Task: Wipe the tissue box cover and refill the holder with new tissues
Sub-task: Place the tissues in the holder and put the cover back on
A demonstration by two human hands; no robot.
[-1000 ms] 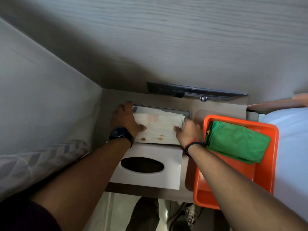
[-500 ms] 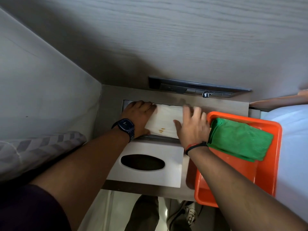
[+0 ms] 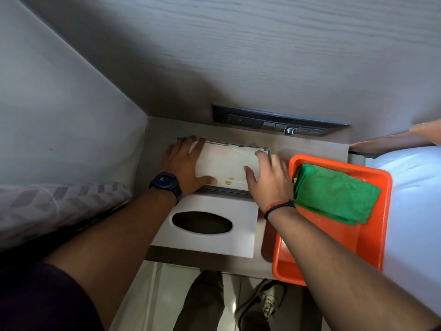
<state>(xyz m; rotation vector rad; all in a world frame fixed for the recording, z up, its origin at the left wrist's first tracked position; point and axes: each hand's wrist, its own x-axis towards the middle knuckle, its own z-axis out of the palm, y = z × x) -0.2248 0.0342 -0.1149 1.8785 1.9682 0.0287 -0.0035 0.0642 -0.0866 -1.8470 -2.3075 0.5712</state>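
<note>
Wood-grain wall panelling fills the space beyond your hands, and a brown surface sits below it. To the right of your right hand lies a bed under a white sheet. Between that bed and your right hand stands an orange tray, which touches the outer edge of the hand. A folded green cloth lies in the tray, just beside your right wrist. Nearer to you than both hands, between your forearms, the white cover lies flat on the surface with its oval slot facing up. Under your palms the tissues sit in the sunken holder, with a few yellow marks showing on the wrapper between your thumbs. Your left hand lies flat on the left end of the pack, fingers straight. Your right hand presses the right end with fingers spread, though it is a little blurred. A dark watch sits on your left wrist and a thin band on your right.
</note>
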